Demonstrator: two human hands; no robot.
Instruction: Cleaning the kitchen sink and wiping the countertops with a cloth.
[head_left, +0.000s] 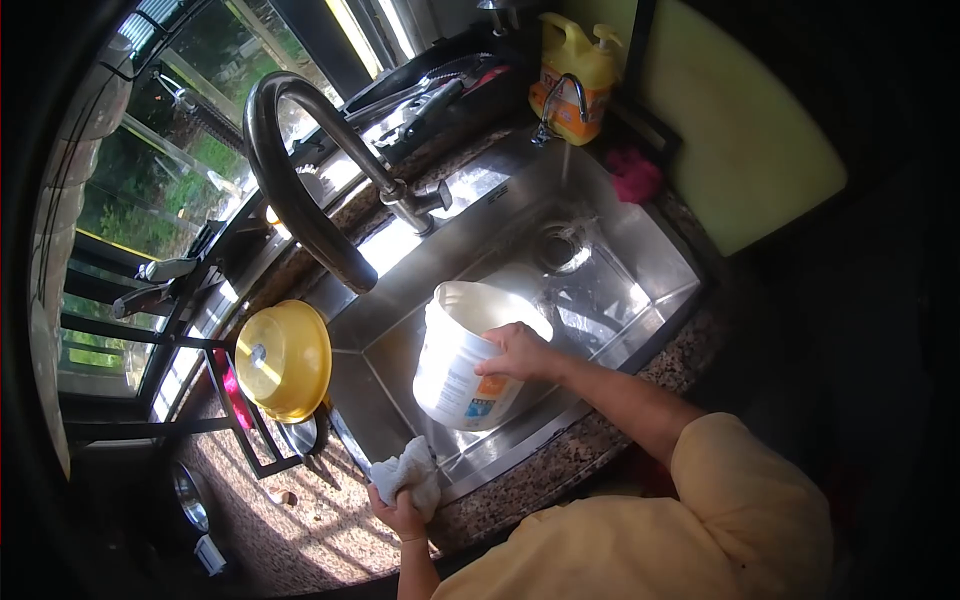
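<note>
My right hand (521, 352) grips the rim of a white plastic bucket (457, 375), thumb on the outside wall. The bucket is tilted over the stainless steel sink (390, 337), its mouth towards the drain (562, 247). Its wall bears a printed label with orange and blue patches. Bunched in my left hand (401, 514) is a white cloth (409, 476), at the near left corner of the sink. Whether the bucket's base touches the sink floor, I cannot tell.
A curved faucet (322, 142) arches over the sink's left side. A yellow basin (281, 360) leans on a black rack (255, 450) at the left. A yellow soap jug (574, 82), a pink cloth (634, 176) and a pale green cutting board (735, 135) stand around the far right corner.
</note>
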